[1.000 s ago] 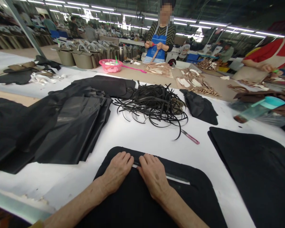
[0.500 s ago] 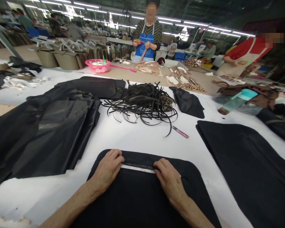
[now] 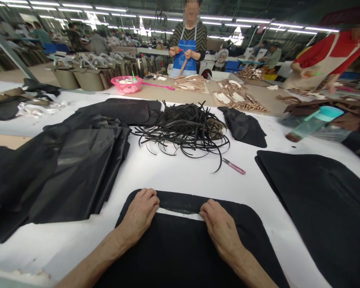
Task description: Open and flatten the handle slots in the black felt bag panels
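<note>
A black sheet panel (image 3: 174,252) with rounded corners lies in front of me on the white tabletop. Near its far edge a long slot shows white (image 3: 180,215) through it. My left hand (image 3: 142,212) is closed on the panel's far band at the slot's left end, fingers curled over it. At the right end my right hand (image 3: 220,224) grips the same band, its thumb by the slot. The fingertips of both hands are partly hidden. Beyond the panel lie pink-handled thread snips (image 3: 234,166) and a heap of narrow black strips (image 3: 189,128).
Stacked black sheets (image 3: 69,168) lie on the left, and more black panels (image 3: 318,200) on the right. A teal-lidded bottle (image 3: 315,124) lies back right. Across the table stand a person in a blue apron (image 3: 184,56) and one in red sleeves (image 3: 315,56). A pink basin (image 3: 126,86) sits farther back.
The view has shifted slightly, so most things appear farther right. Both hands keep their hold, and the white gap of the slot looks a little wider. The red-sleeved person's arms have moved.
</note>
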`<state>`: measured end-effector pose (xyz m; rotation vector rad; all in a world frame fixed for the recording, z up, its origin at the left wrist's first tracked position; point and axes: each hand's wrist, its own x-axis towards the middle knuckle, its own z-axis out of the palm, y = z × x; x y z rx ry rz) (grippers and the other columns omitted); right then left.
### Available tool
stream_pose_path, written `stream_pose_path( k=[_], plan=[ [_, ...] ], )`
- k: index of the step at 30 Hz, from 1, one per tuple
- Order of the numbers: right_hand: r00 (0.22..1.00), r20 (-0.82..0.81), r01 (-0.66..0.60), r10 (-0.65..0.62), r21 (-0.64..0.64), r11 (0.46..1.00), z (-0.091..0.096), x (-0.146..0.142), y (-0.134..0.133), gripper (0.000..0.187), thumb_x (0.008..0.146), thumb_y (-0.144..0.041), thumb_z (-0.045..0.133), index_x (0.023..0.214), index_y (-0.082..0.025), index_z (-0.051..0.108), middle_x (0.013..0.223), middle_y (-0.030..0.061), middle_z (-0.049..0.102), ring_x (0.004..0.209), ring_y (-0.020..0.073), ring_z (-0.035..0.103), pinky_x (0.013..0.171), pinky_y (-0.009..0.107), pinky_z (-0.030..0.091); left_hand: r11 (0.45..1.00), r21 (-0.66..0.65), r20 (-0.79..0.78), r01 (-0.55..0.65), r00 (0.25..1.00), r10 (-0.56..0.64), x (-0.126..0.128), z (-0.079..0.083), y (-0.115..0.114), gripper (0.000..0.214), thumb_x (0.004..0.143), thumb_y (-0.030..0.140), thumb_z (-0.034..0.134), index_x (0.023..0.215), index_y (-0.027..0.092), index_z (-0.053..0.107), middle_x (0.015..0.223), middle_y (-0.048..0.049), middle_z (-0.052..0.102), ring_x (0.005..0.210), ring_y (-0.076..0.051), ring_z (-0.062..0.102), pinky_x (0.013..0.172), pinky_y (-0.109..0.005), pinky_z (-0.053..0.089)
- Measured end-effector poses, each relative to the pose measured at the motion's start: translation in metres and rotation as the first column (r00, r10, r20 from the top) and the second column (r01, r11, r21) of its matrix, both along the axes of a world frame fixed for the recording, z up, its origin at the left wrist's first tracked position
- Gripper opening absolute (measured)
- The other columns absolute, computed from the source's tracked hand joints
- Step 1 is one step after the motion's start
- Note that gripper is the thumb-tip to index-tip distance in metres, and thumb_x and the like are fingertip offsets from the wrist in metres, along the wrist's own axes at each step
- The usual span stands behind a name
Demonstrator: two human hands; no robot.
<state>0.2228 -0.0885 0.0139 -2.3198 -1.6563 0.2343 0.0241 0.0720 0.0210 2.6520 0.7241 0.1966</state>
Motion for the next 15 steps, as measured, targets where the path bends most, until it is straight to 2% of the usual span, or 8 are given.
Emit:
stream_pose_path(
  k=[9,15],
  plan=[
    [0.984,0.163,0.096,-0.068,-0.171,0.981,0.012,-0.007,0.012,0.020,0.088,-0.014,0.042,0.073,-0.020,0.053,0.078,0.0036,0.057,0.075,0.0194,0.051,0.068,0.032,0.035,0.978,0.122,-0.100,-0.169,0.978,0.181,0.012,0.009,-0.016,0.023,0.088,0.014,0.035,0.077,0.016,0.056,0.089,-0.0077,0.054,0.086,-0.024,0.047,0.079,-0.042,0.039],
    [0.988,0.124,0.124,-0.096,-0.242,0.962,0.021,-0.006,0.017,0.021,0.089,-0.016,0.041,0.073,-0.020,0.053,0.078,0.0027,0.058,0.075,0.0181,0.053,0.067,0.030,0.034,0.959,0.179,-0.142,-0.220,0.959,0.246,0.017,0.012,-0.017,0.021,0.084,0.012,0.039,0.072,0.017,0.056,0.084,-0.0068,0.055,0.082,-0.024,0.048,0.075,-0.040,0.038]
  ],
)
